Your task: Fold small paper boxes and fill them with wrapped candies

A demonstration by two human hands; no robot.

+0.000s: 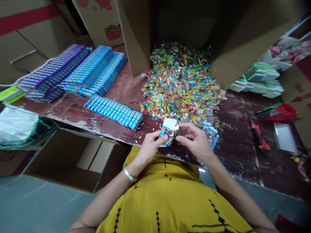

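Observation:
A small blue printed carton (168, 131) with its white top flaps raised is pinched between the thumb and fingers of my left hand (153, 144). Right beside the carton is my right hand (194, 139), its fingers bent and the thumb apart from them, nothing visible between. Its fingertips come close to the carton's flaps; whether they touch is unclear. Flat blue cartons (210, 133) lie just behind my right hand. Beyond both hands spreads a heap of clear packets of multicoloured candies (182, 87), spilling from a large cardboard box (138, 35).
Left of the hands runs a row of blue cartons (114, 110). Behind it stand blue stacks (94, 69) and purple stacks (54, 72). A red-and-black utility knife (259, 137) lies on the right. An open cardboard box (65, 165) sits below the table's left edge.

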